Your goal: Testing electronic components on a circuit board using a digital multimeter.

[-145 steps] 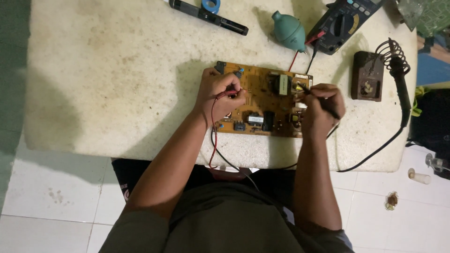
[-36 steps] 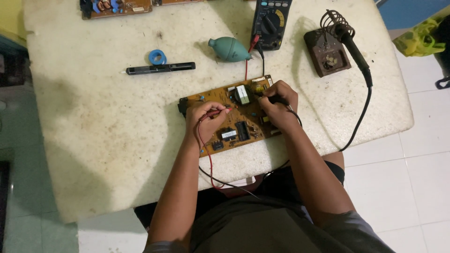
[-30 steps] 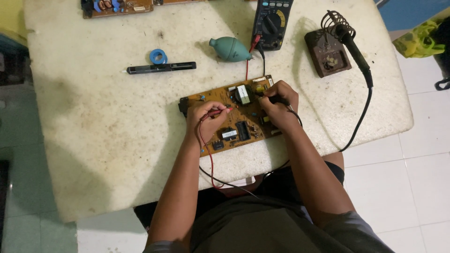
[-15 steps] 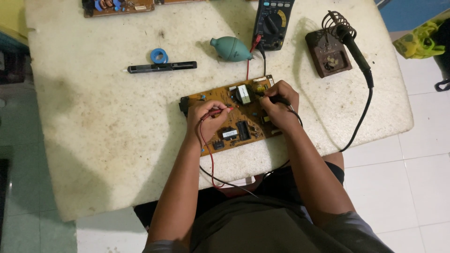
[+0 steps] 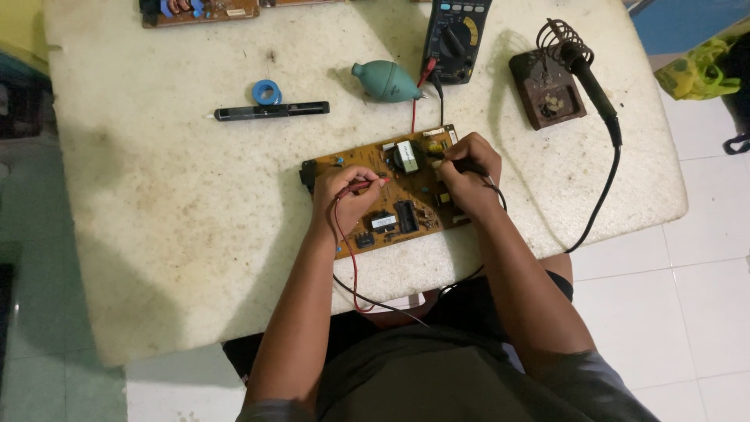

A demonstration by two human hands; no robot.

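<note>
Brown board (image 5: 406,195) lay mid-frame on the worktop (image 5: 156,203); left hand (image 5: 344,191) pinched the red probe (image 5: 367,185), right hand (image 5: 467,168) the black probe (image 5: 461,166). A slipping tip might bridge neighbouring contacts.

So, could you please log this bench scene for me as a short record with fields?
surface: white worn table
left hand: holds red probe on circuit board
right hand: holds black probe on the same board
meter: multimeter, top edge
behind board: green bulb blower, black bar tool, blue tape roll
right side: soldering iron in stand
</note>
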